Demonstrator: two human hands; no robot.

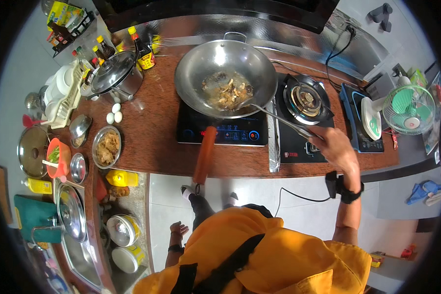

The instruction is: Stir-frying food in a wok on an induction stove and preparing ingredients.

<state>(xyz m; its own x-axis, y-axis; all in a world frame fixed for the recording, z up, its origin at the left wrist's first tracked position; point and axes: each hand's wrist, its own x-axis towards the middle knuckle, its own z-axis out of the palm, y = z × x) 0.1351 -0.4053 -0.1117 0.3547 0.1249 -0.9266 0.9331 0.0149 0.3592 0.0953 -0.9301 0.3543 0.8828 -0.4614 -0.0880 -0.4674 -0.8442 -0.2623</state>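
Note:
My right hand [333, 147] grips the handle of a metal spatula [279, 118], whose head dips into a steel wok [194, 66]. Pale and dark pieces of food, some like sliced mushroom, lie in liquid [229, 93] at the wok's bottom. Under the wok is a black induction cooktop [224, 132] with lit controls. The wok's reddish-brown handle [205, 156] points toward me, past the counter's front edge. Down at my side hangs my left hand [179, 228], fingers apart, holding nothing and away from the counter.
A gas burner [305, 97] stands right of the wok, a small fan [408, 110] farther right. Leftward are a lidded pot [117, 77], several eggs [114, 114] and a steel bowl of brown food pieces [107, 147]. A sink [79, 253] lies at lower left. Sauce bottles [144, 51] stand behind.

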